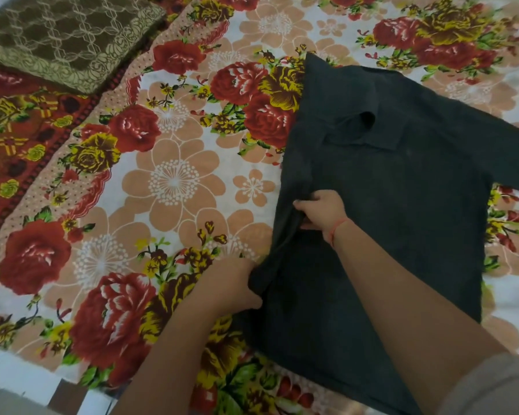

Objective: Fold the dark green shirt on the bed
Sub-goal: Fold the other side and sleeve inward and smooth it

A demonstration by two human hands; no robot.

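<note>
We clamp the fingers of the left hand [241, 284] and right hand [322, 209] on the left-side fold of the dark green collared fabric shirt [402, 205] so its crease lies straight on the red-floral bedsheet [174, 181].

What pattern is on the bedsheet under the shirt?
The bedsheet has red roses and peach flowers on white; head view.
</note>
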